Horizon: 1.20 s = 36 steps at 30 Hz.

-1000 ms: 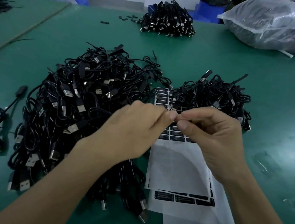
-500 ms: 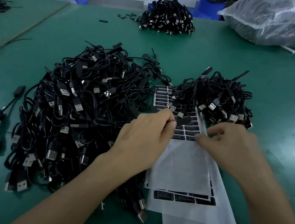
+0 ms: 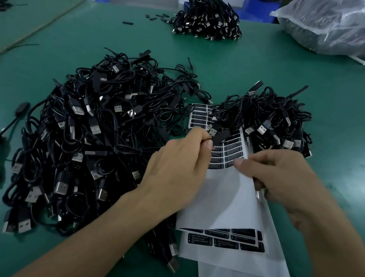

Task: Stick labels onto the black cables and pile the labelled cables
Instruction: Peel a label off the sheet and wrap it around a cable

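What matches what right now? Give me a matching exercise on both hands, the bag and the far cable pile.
1 left hand
2 right hand
3 bag
4 far pile

A back right corner
B pinches a cable
C back, centre
D holds the label sheet

Pairs: 1-B, 2-D, 3-A, 4-C

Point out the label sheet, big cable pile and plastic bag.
label sheet (image 3: 223,194), head view, white backing
big cable pile (image 3: 89,140), head view, tangle's middle
plastic bag (image 3: 342,26), head view, crinkled front

Right hand (image 3: 285,176) left the cable (image 3: 221,136), now pinches the label sheet (image 3: 225,189).
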Available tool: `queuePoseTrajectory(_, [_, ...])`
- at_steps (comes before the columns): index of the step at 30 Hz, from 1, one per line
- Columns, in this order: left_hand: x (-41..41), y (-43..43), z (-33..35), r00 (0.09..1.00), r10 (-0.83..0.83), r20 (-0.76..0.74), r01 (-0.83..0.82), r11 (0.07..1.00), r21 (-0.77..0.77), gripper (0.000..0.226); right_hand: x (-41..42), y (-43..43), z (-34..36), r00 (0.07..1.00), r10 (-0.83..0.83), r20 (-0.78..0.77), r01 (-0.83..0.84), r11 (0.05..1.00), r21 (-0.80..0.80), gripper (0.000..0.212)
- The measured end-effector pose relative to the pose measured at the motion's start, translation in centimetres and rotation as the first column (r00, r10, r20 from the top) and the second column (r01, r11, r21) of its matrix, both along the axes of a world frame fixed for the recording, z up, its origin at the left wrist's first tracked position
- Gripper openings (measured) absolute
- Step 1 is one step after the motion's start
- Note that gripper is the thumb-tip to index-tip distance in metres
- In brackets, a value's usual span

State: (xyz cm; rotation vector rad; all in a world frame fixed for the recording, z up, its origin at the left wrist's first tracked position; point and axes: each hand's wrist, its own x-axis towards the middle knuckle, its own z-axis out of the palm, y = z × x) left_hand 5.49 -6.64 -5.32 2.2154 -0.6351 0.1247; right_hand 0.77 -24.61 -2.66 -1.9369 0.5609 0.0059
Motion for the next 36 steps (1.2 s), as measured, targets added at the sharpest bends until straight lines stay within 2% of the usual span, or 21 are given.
queuePoseTrajectory(5, [-0.6, -0.3, 0.5, 0.999, -0.048, 0.020, 0.048, 0.998, 0.033, 0.023, -0.2, -0.1, 0.6, 0.997, 0.030, -0.065, -0.016, 0.980, 0.199, 0.023])
queuePoseTrajectory(9, [-1.0, -0.5, 1.0, 0.997, -0.072, -0.029, 0.072, 0.997, -0.007, 0.023, -0.1, -0.3, 0.8, 0.997, 0.043, -0.071, -0.021, 0.958, 0.285, 0.021])
queuePoseTrajectory(13, [-1.0, -0.7, 1.1, 0.996, -0.056, -0.067, 0.059, 0.998, 0.036, 0.020, -0.1, -0.2, 0.8, 0.998, 0.039, -0.055, -0.019, 0.943, 0.333, 0.020])
queuePoseTrajectory(19, [-0.2, -1.7, 1.4, 0.999, -0.028, -0.043, 0.033, 0.994, 0.102, 0.033, 0.1, -0.3, 0.2, 0.997, 0.013, -0.075, 0.007, 0.966, 0.258, 0.013])
queuePoseTrajectory(23, [0.0, -2.5, 1.6, 0.998, -0.043, -0.046, 0.044, 0.999, 0.032, 0.044, 0.2, -0.3, 0.0, 0.999, -0.020, -0.042, 0.030, 0.969, 0.244, 0.015])
queuePoseTrajectory(31, [-0.1, -2.5, 0.5, 0.999, -0.041, -0.026, 0.037, 0.991, -0.132, 0.054, 0.2, -0.5, -0.3, 0.999, 0.030, -0.026, -0.023, 0.971, 0.236, 0.023])
queuePoseTrajectory(36, [-0.1, -2.6, 0.2, 1.000, -0.015, 0.017, 0.017, 0.993, -0.113, 0.050, 0.3, -0.3, -0.4, 0.999, 0.035, -0.019, -0.030, 0.974, 0.227, 0.021])
